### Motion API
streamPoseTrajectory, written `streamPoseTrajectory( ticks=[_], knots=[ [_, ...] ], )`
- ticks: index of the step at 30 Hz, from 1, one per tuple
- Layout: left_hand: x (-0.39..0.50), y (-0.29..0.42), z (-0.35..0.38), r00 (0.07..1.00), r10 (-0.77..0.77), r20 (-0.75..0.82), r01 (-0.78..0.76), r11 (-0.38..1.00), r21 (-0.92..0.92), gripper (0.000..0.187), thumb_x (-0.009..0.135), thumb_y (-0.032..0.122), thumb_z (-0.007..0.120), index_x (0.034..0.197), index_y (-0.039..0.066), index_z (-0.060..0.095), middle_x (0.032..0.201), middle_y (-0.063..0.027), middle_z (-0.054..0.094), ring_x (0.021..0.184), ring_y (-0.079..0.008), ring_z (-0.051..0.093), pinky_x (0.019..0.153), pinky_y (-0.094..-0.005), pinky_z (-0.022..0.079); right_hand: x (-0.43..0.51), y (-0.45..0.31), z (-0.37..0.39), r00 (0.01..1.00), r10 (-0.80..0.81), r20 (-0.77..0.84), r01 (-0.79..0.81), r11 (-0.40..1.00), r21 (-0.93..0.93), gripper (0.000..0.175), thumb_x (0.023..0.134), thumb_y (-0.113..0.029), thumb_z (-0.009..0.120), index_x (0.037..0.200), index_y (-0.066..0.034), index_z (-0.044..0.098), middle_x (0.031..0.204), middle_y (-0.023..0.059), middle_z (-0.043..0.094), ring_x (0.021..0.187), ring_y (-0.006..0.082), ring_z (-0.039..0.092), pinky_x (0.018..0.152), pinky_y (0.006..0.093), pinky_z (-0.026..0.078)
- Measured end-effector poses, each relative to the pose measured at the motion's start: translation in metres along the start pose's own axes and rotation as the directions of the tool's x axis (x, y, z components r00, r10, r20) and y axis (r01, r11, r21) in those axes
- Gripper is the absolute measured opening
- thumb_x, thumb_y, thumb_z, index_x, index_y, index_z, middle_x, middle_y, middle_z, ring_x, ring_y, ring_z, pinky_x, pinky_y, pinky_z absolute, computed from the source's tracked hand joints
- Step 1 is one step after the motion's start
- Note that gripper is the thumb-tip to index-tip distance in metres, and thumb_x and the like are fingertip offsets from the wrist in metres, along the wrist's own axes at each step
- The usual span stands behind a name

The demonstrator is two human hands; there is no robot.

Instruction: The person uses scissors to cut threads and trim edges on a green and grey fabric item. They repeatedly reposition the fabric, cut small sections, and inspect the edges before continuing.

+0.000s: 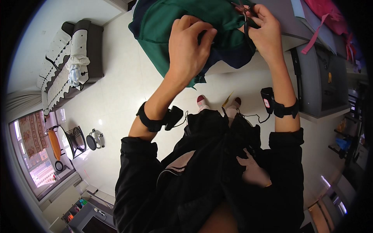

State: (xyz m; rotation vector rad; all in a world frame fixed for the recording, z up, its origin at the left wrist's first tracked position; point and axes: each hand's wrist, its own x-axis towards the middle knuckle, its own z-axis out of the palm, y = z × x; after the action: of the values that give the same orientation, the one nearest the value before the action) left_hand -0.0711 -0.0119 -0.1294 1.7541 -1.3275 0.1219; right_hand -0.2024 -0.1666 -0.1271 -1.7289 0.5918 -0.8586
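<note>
A green and navy fabric garment (154,26) with visible seams hangs before me at the top of the view. My right hand (266,36) holds a pair of dark-handled scissors (246,17), with blades toward the upper left. Bunched green cloth meets the fingertips of that hand. Over the middle of the garment is my left hand (189,43), its fingers curled and the thumb near the index finger. Whether it pinches cloth or a thread is hidden. Ragged cloth edges hang below the left wrist.
A grey table (287,21) at upper right bears a pink cloth item (326,14). Beneath it stands a grey cabinet (323,78). A sofa (93,52) with a white cover is at left, with a round stool (94,139) farther down. My feet are on pale tiles (128,87).
</note>
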Motion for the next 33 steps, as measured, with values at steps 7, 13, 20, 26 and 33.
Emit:
streamPoseTrajectory(
  ticks=[7,13,20,26,33],
  knots=[
    [-0.011,0.025,0.039,0.962,-0.121,-0.244,0.163,0.974,0.158,0.036,0.07,0.038,0.08,0.078,0.005,0.067,0.097,-0.0099,0.049,0.097,-0.0287,0.042,0.084,-0.0401,0.031,-0.002,-0.007,0.004,1.0,-0.014,-0.018,0.015,0.998,0.058,0.034,0.07,0.015,0.063,0.1,0.0031,0.054,0.098,0.0054,0.061,0.09,0.0098,0.058,0.078,0.0216,0.048],
    [-0.012,0.021,0.046,0.95,-0.135,-0.281,0.176,0.976,0.128,0.022,0.068,0.024,0.08,0.073,0.008,0.067,0.1,-0.008,0.047,0.099,-0.0267,0.041,0.086,-0.04,0.029,-0.002,-0.009,0.003,1.0,0.017,-0.002,-0.017,1.0,0.009,0.034,0.068,0.015,0.064,0.099,0.0026,0.054,0.096,0.0041,0.06,0.087,0.0089,0.057,0.074,0.0209,0.047],
    [-0.023,0.006,0.02,0.984,-0.154,-0.094,0.148,0.986,-0.071,0.014,0.073,0.017,0.078,0.08,0.006,0.072,0.106,-0.0056,0.049,0.101,-0.0224,0.044,0.088,-0.0342,0.038,0.001,-0.008,0.0,0.997,0.077,0.015,-0.078,0.996,0.051,0.035,0.067,0.016,0.064,0.096,0.0019,0.052,0.095,0.0031,0.057,0.085,0.0084,0.057,0.072,0.021,0.047],
    [-0.025,-0.001,0.024,0.988,-0.133,-0.084,0.124,0.987,-0.104,0.017,0.071,0.018,0.08,0.082,0.006,0.073,0.107,-0.0057,0.05,0.101,-0.0221,0.045,0.088,-0.0345,0.039,-0.002,-0.01,-0.006,0.996,0.057,0.072,-0.063,0.995,0.08,0.039,0.067,0.017,0.064,0.1,0.0018,0.051,0.103,0.007,0.061,0.092,0.0101,0.058,0.076,0.0216,0.047],
    [-0.024,0.004,0.029,0.977,-0.166,-0.136,0.153,0.983,-0.097,0.021,0.07,0.022,0.081,0.082,0.007,0.073,0.107,-0.0064,0.048,0.103,-0.0236,0.044,0.088,-0.0352,0.04,-0.002,-0.012,-0.008,0.991,0.102,0.084,-0.109,0.991,0.082,0.038,0.068,0.016,0.064,0.101,0.0016,0.051,0.105,0.0076,0.061,0.096,0.0118,0.059,0.078,0.0218,0.047]
  ],
)
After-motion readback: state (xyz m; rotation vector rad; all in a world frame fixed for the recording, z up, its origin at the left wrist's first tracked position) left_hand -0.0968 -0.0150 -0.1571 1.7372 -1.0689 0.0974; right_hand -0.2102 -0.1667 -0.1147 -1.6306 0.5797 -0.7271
